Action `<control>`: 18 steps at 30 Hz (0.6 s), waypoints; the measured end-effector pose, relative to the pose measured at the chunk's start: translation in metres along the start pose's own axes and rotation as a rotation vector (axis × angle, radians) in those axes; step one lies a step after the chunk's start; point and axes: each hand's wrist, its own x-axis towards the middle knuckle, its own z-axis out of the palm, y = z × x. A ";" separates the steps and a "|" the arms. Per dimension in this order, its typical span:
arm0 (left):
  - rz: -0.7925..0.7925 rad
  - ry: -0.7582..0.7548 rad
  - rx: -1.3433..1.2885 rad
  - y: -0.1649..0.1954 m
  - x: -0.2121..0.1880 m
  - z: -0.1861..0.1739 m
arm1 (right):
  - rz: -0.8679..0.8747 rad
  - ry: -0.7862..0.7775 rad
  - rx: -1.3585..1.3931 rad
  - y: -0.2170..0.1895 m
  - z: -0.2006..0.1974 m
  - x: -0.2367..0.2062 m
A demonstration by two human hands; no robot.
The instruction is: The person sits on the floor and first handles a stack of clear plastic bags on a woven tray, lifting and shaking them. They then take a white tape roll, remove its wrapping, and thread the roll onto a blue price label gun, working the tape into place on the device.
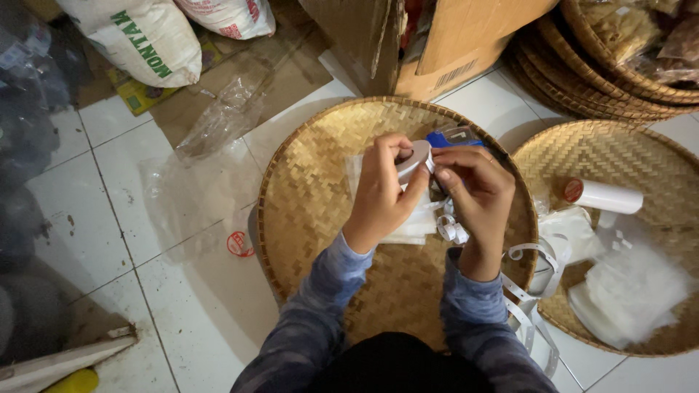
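My left hand (380, 191) grips a small white roller-shaped label tool (412, 157) above a round woven bamboo tray (306, 196). My right hand (475, 195) pinches at the tool's end, where a blue part (445, 138) shows behind the fingers. A curling white paper strip (453, 230) hangs down from under my right hand and trails past my wrist. Thin clear plastic bags (415, 225) lie on the tray beneath both hands.
A second woven tray (619, 156) at the right holds a white roll with a red end (601, 195) and a pile of clear bags (632, 291). Stacked trays (582, 80), a cardboard box (451, 51), white sacks (145, 36) and loose plastic (196, 182) lie on the tiled floor.
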 end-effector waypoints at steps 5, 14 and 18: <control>0.063 -0.070 0.066 0.004 0.001 -0.002 | -0.036 0.054 -0.089 -0.001 0.002 -0.005; 0.260 -0.040 0.190 0.011 -0.001 -0.007 | -0.053 0.081 0.007 -0.015 0.003 -0.002; 0.374 -0.046 0.166 0.018 -0.003 -0.010 | -0.191 0.131 -0.069 -0.023 0.006 -0.007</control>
